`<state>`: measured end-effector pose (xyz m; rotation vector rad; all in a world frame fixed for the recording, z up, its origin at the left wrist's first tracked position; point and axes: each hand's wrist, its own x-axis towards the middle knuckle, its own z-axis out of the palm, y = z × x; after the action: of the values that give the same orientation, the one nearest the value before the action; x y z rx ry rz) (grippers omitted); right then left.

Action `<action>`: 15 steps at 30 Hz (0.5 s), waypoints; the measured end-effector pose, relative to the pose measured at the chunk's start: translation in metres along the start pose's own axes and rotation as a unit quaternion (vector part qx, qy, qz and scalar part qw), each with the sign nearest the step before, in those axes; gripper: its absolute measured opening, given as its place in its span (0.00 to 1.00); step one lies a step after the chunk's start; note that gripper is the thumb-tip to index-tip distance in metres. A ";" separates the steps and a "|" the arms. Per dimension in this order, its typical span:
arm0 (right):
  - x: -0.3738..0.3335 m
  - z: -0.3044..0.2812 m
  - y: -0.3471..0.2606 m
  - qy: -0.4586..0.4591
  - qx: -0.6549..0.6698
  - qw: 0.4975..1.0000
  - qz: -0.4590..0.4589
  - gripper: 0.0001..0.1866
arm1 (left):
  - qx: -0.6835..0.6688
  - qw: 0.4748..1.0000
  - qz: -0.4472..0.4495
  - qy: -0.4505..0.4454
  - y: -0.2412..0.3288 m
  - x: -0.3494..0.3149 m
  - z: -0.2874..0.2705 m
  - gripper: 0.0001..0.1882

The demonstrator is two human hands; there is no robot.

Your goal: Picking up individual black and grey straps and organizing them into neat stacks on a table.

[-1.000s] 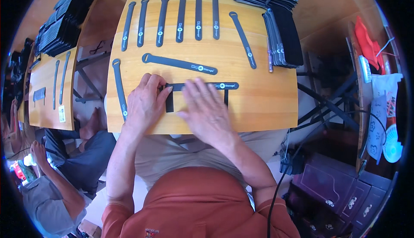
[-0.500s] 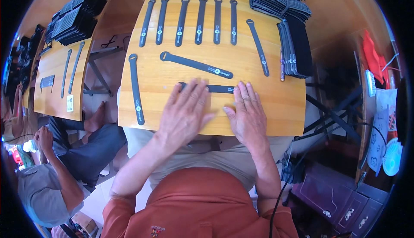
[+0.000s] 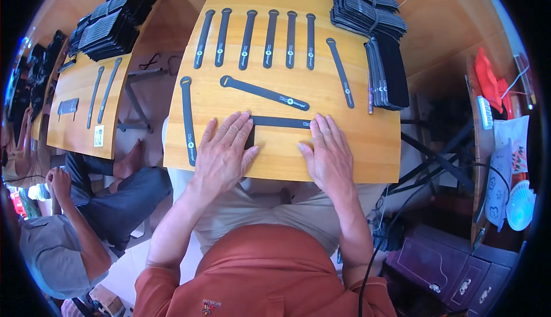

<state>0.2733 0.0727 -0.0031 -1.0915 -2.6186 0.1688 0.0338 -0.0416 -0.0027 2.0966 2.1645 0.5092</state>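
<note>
My left hand (image 3: 225,151) lies flat with fingers stretched out, over the left end of a dark grey hook-and-loop strap (image 3: 281,122). A short black piece shows beside its fingers; whether it is part of that strap I cannot tell. On the strap's right end rest the fingertips of my right hand (image 3: 329,155), also flat and open. Just beyond, a slanted strap (image 3: 264,92) with a slotted round end lies alone. Left of my left hand is an upright strap (image 3: 187,119), its lower end near my wrist.
Several straps (image 3: 247,39) lie in a row at the far side, with a tilted strap (image 3: 340,73) to their right. Bundled straps (image 3: 370,10) and a black stack (image 3: 391,73) occupy the right edge. At left, a seated person (image 3: 69,242) is beside another table (image 3: 74,136).
My left hand has slid left along the strap, uncovering more of its middle; the black piece now shows beside it. The right hand stays at the right end. The view has shifted slightly.
</note>
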 end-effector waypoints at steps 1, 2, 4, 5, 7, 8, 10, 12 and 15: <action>0.003 -0.003 -0.001 0.013 -0.011 1.000 -0.013 0.26 | -0.005 1.000 -0.001 0.009 0.000 0.000 0.000 0.29; 0.010 -0.009 -0.002 0.015 -0.012 1.000 -0.014 0.26 | -0.004 1.000 -0.001 0.012 0.000 0.001 0.001 0.29; 0.028 -0.022 -0.006 -0.054 0.010 0.998 0.025 0.19 | -0.004 1.000 0.004 0.018 0.001 0.003 0.001 0.28; 0.035 -0.021 -0.005 -0.052 0.009 0.998 0.026 0.19 | -0.004 1.000 0.006 0.019 0.001 0.004 0.001 0.28; 0.050 -0.014 -0.006 0.023 0.050 0.998 0.019 0.15 | 0.000 1.000 0.008 0.028 0.001 0.004 0.003 0.28; 0.060 -0.009 -0.007 0.025 0.049 0.998 0.020 0.15 | 0.001 1.000 0.011 0.029 0.001 0.004 0.003 0.28; 0.079 0.002 -0.010 0.003 0.032 0.999 0.017 0.14 | -0.023 0.999 0.002 0.041 -0.001 0.002 0.004 0.28; 0.087 0.010 -0.010 0.001 0.031 0.999 0.012 0.13 | -0.037 0.998 0.002 0.048 -0.003 0.001 0.006 0.28; 0.099 0.011 -0.008 -0.030 0.035 0.999 0.018 0.12 | -0.064 0.996 0.000 0.062 -0.006 0.000 0.008 0.28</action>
<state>0.1989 0.1371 0.0109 -1.1265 -2.6243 0.3041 0.0300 -0.0406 -0.0124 2.0483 2.1327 0.7747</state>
